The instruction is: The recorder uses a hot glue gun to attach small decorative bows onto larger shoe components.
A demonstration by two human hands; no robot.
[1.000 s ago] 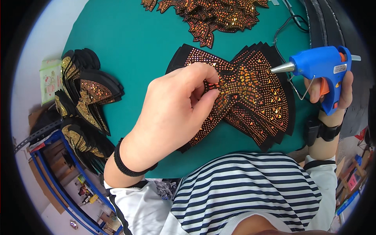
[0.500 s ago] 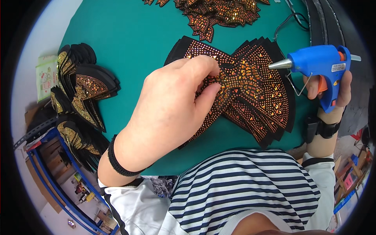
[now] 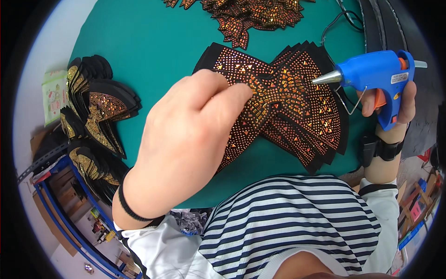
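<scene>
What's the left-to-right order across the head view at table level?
Small green packet → stack of black-and-gold beaded pieces → left hand → fanned stack of orange beaded bow pieces → blue glue gun gripped in the right hand.

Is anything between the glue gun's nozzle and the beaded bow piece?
Nothing visible. The right hand holds the blue glue gun, nozzle just above the beaded bow piece; the left hand presses its centre, aside.
</scene>
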